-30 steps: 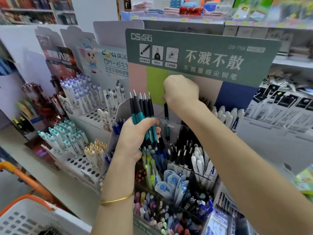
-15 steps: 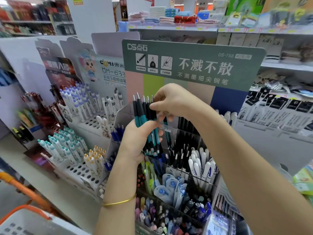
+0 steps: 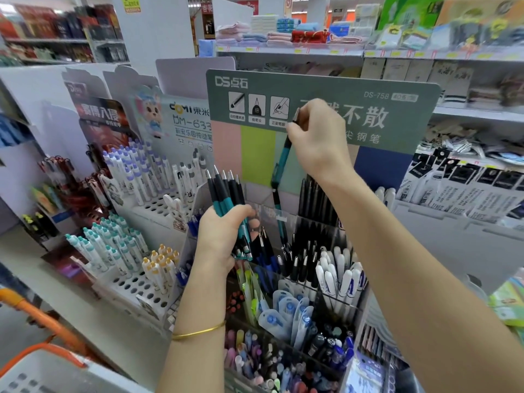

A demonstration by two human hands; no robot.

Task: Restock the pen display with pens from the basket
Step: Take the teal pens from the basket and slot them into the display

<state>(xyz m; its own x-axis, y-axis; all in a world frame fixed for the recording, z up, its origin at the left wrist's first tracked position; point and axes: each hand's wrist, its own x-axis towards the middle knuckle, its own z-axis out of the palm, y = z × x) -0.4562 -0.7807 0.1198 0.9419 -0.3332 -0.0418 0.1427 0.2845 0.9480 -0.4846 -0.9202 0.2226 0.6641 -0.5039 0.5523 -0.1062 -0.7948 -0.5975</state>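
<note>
Shop shelving behind; right hand [image 3: 317,140] pinches one teal pen [image 3: 280,168]; lower it straight into the pen display [image 3: 286,222]; left hand [image 3: 224,236] clasps the spare pens [image 3: 226,191].

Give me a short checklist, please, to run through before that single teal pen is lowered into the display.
1. Right hand pinches the single teal pen near its top: ok.
2. Pen hangs roughly upright, tip down: ok.
3. Tip sits over the clear back compartment beside the black pens: ok.
4. Free room in that compartment: cannot tell, the clear wall blurs the view.
5. Left hand grips the bundle of teal pens firmly: ok.
6. Bundle is clear of the pen's path: ok, it is off to the left.
</note>
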